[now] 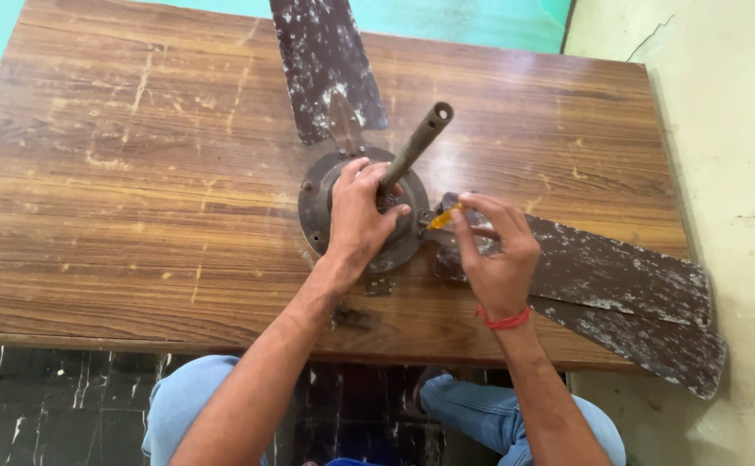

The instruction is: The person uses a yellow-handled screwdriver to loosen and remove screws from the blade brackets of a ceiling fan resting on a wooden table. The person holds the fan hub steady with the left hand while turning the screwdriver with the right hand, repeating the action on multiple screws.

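An old brown ceiling fan lies on a worn wooden table (135, 173). Its round motor housing (312, 207) sits near the table's middle, with a metal downrod (416, 142) rising from it. My left hand (360, 216) rests on top of the housing, gripping it at the base of the rod. My right hand (494, 246) holds a small tool with a yellow handle (440, 218), its tip at the housing's right edge where a blade joins. One paint-flecked blade (321, 60) points away from me. Two blades (628, 285) lie stacked to the right.
The stacked blades overhang the table's right front corner next to a pale wall (731, 173). A small metal bracket (351, 318) and another loose piece (379, 285) lie near the front edge. My knees in blue jeans (183, 397) are below, over dark marbled floor.
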